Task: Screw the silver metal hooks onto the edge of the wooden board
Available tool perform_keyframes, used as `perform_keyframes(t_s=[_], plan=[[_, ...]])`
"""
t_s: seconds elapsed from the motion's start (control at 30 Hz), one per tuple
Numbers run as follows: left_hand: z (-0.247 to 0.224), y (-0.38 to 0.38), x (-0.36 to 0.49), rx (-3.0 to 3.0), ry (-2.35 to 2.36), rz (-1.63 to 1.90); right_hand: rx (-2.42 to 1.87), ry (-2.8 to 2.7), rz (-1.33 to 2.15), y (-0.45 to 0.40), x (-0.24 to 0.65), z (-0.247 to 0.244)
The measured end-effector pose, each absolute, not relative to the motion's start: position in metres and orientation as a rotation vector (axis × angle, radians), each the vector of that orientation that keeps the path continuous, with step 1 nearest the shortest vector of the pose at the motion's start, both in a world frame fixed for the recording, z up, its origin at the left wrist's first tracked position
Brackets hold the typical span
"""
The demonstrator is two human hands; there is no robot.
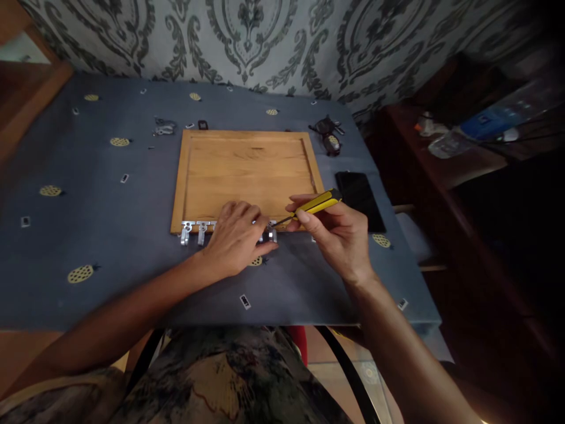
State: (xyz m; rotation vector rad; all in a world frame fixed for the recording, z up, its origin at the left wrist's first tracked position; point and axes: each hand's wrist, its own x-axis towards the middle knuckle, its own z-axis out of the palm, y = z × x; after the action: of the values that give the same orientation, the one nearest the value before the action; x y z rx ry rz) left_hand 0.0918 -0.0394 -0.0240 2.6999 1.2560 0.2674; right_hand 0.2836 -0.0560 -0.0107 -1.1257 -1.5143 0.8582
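A framed wooden panel (247,176) lies flat on the table. Along its near edge sit several metal cabinet hinges (202,232). My left hand (238,238) rests over that edge, its thumb and fingers closed about one more hinge (269,235) and partly hiding it. In my right hand (338,232) is a yellow and black screwdriver (318,203), gripped by its handle and slanting down to the left. Its thin shaft reaches the hinge by my left fingertips; whether the tip sits in a screw I cannot tell.
A blue cloth with pineapples covers the table (110,212). Loose metal hinges (165,126) lie beyond the panel's left corner. Sunglasses (327,134) lie at the back right, and a black phone (359,197) lies right of the panel. A plastic bottle (489,123) is on a side table.
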Motion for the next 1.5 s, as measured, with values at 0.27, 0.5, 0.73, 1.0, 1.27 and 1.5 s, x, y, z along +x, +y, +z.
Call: perform_keyframes(t_s=[0.27,0.5,0.73,1.0,1.27,1.5], plan=[[-0.027,-0.039,0.092,2.696,1.254,0.26,-1.147,-1.483,0.824,-0.052,0.278,-0.011],[-0.026,-0.039,0.091,2.69,1.249,0.297,-1.132,-1.517,0.738,-0.047,0.275,-0.02],[-0.025,-0.04,0.092,2.695,1.254,0.314,-1.124,-1.788,0.583,-0.041,0.286,-0.007],[-0.024,-0.04,0.092,2.668,1.259,0.27,-1.076,-1.651,0.962,-0.045,0.287,-0.019],[-0.028,-0.04,0.091,2.698,1.247,0.31,-1.085,-1.558,0.97,-0.045,0.289,-0.033],[-0.026,-0.04,0.091,2.704,1.253,0.29,-1.143,-1.558,0.765,-0.05,0.286,-0.042]])
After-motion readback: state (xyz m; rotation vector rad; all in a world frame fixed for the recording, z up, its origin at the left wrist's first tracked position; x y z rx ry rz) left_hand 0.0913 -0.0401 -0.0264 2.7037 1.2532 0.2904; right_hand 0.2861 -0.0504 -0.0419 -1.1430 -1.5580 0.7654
